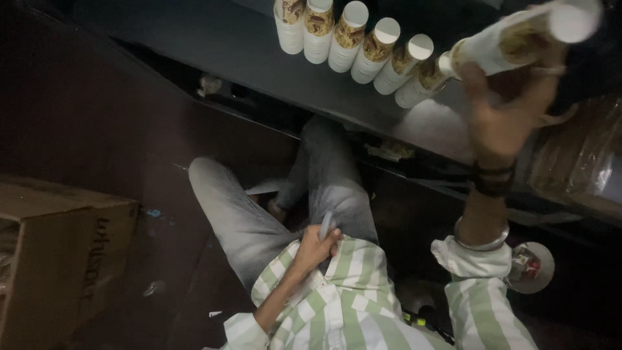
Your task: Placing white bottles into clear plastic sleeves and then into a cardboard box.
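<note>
1. Paper cups, nested into a stack (518,35), are gripped by the right hand (502,120) from below; the stack is tilted, its open mouth raised up and to the right, so that it is carried clear of the shelf edge.
2. Just left of that hand, a row of cup stacks (363,42) is seen standing on the dark shelf (214,39), leaning side by side; the held stack is nearest the last one of the row.
3. A pen-like object (325,225) is clasped in the left hand (316,247), which is closed and rested against the lap, kept out of the way.
4. Below both hands, grey-trousered legs and a green-and-white striped shirt (350,304) are noted.
5. Right of the raised hand, a wrapped bundle in clear film (580,159) crowds the shelf end.
6. Far left of the hands, a cardboard box (58,253) is set on the dark floor; lighting is poor and finer detail cannot be made out.
</note>
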